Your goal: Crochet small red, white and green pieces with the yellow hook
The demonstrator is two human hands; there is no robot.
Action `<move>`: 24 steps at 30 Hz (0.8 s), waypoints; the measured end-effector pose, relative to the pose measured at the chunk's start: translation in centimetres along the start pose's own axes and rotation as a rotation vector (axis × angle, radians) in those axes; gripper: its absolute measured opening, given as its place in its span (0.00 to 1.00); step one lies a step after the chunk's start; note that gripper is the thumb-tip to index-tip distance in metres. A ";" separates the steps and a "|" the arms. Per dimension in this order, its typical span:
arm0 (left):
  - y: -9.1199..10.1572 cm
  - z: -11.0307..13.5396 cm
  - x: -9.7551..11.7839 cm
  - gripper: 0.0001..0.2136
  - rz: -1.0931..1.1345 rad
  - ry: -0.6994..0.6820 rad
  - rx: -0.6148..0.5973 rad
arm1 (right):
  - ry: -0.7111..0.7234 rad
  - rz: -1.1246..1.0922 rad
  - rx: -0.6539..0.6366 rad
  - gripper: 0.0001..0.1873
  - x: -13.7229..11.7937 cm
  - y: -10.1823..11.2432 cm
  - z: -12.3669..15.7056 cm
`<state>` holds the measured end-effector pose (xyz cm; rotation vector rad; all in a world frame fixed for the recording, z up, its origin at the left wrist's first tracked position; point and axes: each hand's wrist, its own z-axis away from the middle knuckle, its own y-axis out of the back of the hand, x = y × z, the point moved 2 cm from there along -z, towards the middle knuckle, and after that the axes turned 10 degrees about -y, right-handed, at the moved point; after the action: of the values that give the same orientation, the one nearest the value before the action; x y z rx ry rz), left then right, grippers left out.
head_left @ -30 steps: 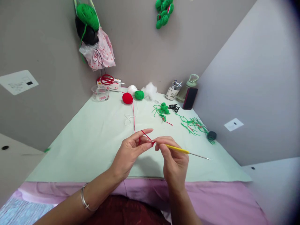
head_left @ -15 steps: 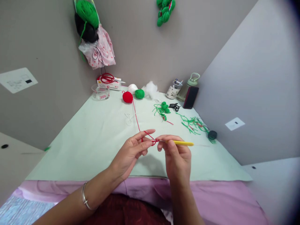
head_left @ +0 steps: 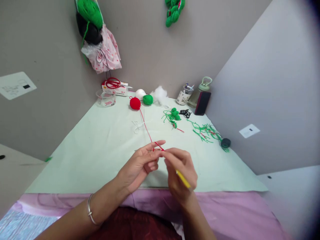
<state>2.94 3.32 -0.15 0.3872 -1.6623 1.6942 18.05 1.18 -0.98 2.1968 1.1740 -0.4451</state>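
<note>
Short of a round red yarn ball (head_left: 135, 103), its strand (head_left: 147, 128) is pinched by left hand (head_left: 140, 162), slanting yellow-handled hook (head_left: 183, 180) clasped by right hand (head_left: 186, 164).

Yarn balls (head_left: 135, 103) are sitting toward the back of the bench (head_left: 100, 156); left of them, scissors (head_left: 113, 83) are lying on a box (head_left: 121, 91), a tub (head_left: 107, 101) resting before it; rightward, stuffing (head_left: 160, 95) is sitting, then a pen cup (head_left: 183, 98), a phone (head_left: 202, 103) standing before a bottle (head_left: 204, 87).

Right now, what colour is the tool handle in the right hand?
Yellow. The tool handle shows best in the head view, the only one.
</note>
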 end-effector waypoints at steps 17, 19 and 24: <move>0.3 0.0 -0.2 0.13 -0.283 -0.216 -0.085 | -0.584 -0.671 -0.001 0.09 1.1 -0.3 -0.8; 0.4 0.0 -0.2 0.14 -0.317 -0.215 -0.110 | -0.598 -0.666 0.025 0.08 1.1 -0.2 -0.8; 0.7 0.0 0.1 0.17 -0.423 -0.192 -0.170 | -0.617 -0.650 0.065 0.08 1.1 -0.2 -0.9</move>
<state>2.43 3.44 -0.56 0.7779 -1.6988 1.2263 18.52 2.49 -0.97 1.4857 1.4781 -1.3282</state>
